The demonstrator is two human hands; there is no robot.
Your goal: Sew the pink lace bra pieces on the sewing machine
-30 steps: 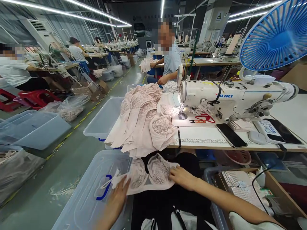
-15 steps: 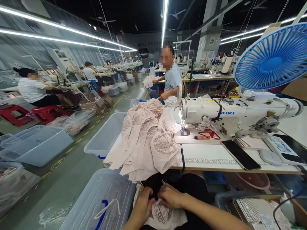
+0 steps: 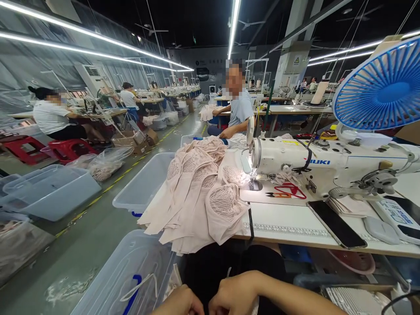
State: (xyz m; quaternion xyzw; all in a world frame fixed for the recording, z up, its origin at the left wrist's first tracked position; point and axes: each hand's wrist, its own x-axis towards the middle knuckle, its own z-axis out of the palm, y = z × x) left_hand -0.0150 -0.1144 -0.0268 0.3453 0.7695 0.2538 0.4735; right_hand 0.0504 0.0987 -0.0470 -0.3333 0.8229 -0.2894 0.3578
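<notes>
Closest of all, the person's left hand (image 3: 183, 301) and right hand (image 3: 234, 294) are side by side at the bottom edge, over the dark lap. Both are curled up with bent fingers. The fingertips are hidden, so it is hard to tell how tightly they close or which bit of cloth they have. The pale lace bra (image 3: 173, 281) is down there with them. Only small bits peek out, mostly just beside the left hand.

A second ago the bra was spread out between the hands, with both cups showing. Half a second ago one cup showed under them. Now both hands are lower in view and most of the bra is hidden.

On the left is a clear box (image 3: 108, 280), and a thin white strap (image 3: 141, 285) lies across its blue handle (image 3: 133, 297). Farther on, the big pile of bras (image 3: 193, 205) stays on the table (image 3: 288, 225), next to the sewing machine (image 3: 344, 164). Beyond it, a co-worker (image 3: 241, 111) in a light blue shirt sits as before.
</notes>
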